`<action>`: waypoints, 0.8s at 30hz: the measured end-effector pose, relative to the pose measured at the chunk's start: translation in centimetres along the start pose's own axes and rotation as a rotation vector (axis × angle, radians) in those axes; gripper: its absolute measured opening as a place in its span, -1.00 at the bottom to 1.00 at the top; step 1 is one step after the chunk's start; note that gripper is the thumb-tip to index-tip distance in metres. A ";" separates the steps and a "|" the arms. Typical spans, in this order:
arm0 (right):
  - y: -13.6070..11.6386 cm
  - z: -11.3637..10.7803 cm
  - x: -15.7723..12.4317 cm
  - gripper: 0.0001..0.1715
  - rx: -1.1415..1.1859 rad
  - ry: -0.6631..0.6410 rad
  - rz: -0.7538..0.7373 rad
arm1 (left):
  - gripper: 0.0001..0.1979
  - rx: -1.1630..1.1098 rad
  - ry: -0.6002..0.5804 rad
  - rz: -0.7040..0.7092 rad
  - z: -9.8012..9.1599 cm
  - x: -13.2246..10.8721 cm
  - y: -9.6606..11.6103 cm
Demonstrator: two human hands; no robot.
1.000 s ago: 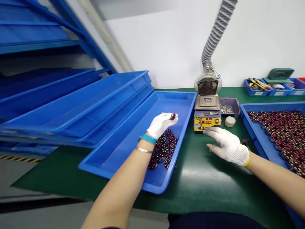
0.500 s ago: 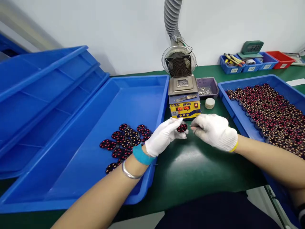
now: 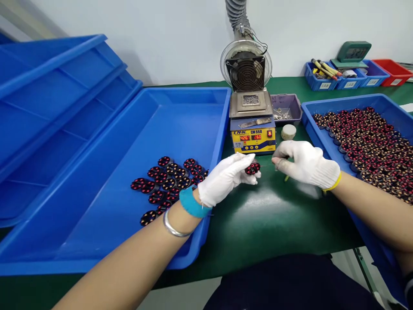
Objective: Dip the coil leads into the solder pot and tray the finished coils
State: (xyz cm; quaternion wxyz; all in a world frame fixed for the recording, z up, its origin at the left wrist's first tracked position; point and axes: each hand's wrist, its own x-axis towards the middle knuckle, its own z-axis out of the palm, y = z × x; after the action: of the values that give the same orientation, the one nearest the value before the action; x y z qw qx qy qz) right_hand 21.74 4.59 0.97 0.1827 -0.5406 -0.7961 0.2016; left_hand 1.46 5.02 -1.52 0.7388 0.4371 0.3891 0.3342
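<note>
My left hand, in a white glove, has its fingers closed round a small round black coil-wound part with red spots on its face. A thin wire seems to stick out of the part toward the right. Apart from it, to the right, my right hand wears a white glove with bare fingertips. Its thumb and finger are pinched together; whatever is between them is too small to make out. Several similar black parts lie in the large blue tray under my left forearm.
Straight ahead stands a solder pot with a lit display, below a round fan hood. A purple bin and a white round block are beside it. Many coil parts fill the right blue tray. Stacked blue trays lean at left.
My right hand has moved right, away from the part in my left hand. The left hand keeps its hold on it. The view has shifted slightly.
</note>
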 end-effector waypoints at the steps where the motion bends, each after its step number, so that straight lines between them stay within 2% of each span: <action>1: 0.1 0.2 0.1 -0.75 0.091 0.016 0.013 | -0.79 0.005 -0.011 -0.009 0.0 0.0 0.0; 4: 0.0 1.3 0.3 -0.54 0.310 -0.040 -0.040 | -0.76 0.016 -0.045 -0.032 0.1 0.0 -0.2; 7: -0.1 2.1 0.4 -0.65 0.369 -0.090 -0.046 | -0.70 0.120 0.020 0.011 0.2 -0.3 -0.5; 8: -0.1 2.2 0.4 -0.67 0.371 -0.086 -0.034 | -0.64 0.202 0.066 0.073 0.3 -0.5 -0.6; 10: 0.0 2.1 0.3 -0.66 0.372 -0.058 -0.027 | -0.39 0.418 0.131 0.257 0.5 -0.9 -0.7; 12: -0.1 1.8 0.0 -0.66 0.360 -0.009 -0.058 | -0.18 0.657 0.114 0.414 0.7 -1.2 -0.9; 14: -0.3 1.4 -0.3 -0.68 0.292 0.043 -0.090 | -0.25 0.828 0.101 0.477 0.9 -1.3 -0.9; 16: -0.6 1.1 -0.7 -0.68 0.180 0.086 -0.101 | -0.41 0.890 0.150 0.465 1.0 -1.3 -0.9; 19: -0.7 0.9 -0.9 -0.68 0.086 0.124 -0.103 | -0.60 0.867 0.204 0.341 1.1 -1.3 -0.5; 21: -0.6 1.0 -0.8 -0.70 0.108 0.141 -0.092 | -0.73 0.843 0.171 0.224 1.1 -1.5 0.0; 24: -0.3 1.1 -0.4 -0.70 0.227 0.153 0.008 | -0.75 0.735 0.022 0.045 0.8 -2.2 1.3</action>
State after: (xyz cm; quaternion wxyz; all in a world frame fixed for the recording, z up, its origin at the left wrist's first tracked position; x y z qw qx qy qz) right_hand 21.08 4.00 0.10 0.3023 -0.5333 -0.7497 0.2492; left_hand 0.94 3.33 0.51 0.5208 0.6781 0.4814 0.1931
